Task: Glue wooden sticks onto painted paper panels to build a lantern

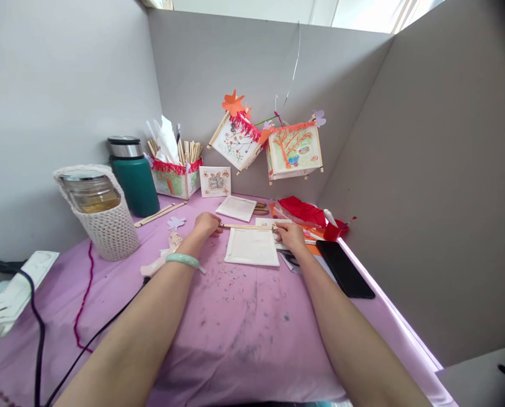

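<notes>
A thin wooden stick is stretched between my hands, just above the far edge of a white square panel with a raised border. My left hand pinches the stick's left end. At its right end, the fingers of my right hand close on it. Behind the stick lies a second white panel, with scissors partly beneath or beside it. Under my left forearm sits a pale pink glue gun, partly hidden by the arm.
Two decorated paper lanterns hang at the back. On the left stand a jar in a knitted sleeve, a green bottle and a box of sticks. A black phone lies right. A black cord crosses the purple cloth.
</notes>
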Available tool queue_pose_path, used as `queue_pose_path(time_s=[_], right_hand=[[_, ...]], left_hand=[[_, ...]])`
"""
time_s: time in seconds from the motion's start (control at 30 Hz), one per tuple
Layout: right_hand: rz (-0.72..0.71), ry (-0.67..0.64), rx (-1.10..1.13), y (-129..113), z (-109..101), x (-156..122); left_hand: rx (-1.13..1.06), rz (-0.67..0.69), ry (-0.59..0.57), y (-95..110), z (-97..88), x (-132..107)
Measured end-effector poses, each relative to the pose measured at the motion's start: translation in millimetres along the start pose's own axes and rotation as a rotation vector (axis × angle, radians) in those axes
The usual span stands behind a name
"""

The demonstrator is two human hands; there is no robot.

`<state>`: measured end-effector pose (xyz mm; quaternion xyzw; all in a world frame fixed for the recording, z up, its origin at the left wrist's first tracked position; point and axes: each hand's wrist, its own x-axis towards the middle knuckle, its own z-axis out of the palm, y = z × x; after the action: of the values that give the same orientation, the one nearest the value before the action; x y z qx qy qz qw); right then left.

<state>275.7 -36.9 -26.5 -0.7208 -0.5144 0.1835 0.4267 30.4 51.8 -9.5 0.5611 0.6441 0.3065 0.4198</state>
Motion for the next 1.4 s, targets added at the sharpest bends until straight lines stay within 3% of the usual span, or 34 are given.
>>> queue_pose_path(time_s=[0.23, 0.37, 0.5, 0.57, 0.73, 0.8, 0.93, 1.03, 1.13, 1.4], right_hand=[[-0.034, 0.005, -0.003, 3, 0, 0], [-0.073, 0.015, 0.027, -3, -7, -3], [-0.088, 0.016, 0.118, -15, -30, -25], [-0.089, -0.056, 0.109, -21, -44, -47], [-0.070, -0.350, 0.013, -21, -62, -119], [-0.116, -0.424, -0.073, -16, -59, -141], [-0.236, -0.366, -0.228, -8, -53, -156], [-0.271, -0.375, -0.259, -7, -52, -154], [-0.337, -0.403, -0.267, -8, -49, -150], [-0.371, -0.397, -0.225, -1, -41, -143]], left_hand=[[0.016, 0.049, 0.014, -3, -0.2, 4], [0.019, 0.143, 0.022, 8, -7.7, -10], [0.020, 0.234, -0.013, 24, -31.0, -45], [0.090, 0.320, -0.098, 24, -48.2, -69], [0.317, 0.323, -0.328, -13, -76.8, -126], [0.417, 0.343, -0.344, -33, -75.9, -140], [0.615, 0.494, -0.270, -55, -69.0, -150], [0.687, 0.549, -0.233, -57, -68.6, -153], [0.700, 0.614, -0.280, -58, -67.2, -154], [0.628, 0.635, -0.220, -64, -56.2, -149]])
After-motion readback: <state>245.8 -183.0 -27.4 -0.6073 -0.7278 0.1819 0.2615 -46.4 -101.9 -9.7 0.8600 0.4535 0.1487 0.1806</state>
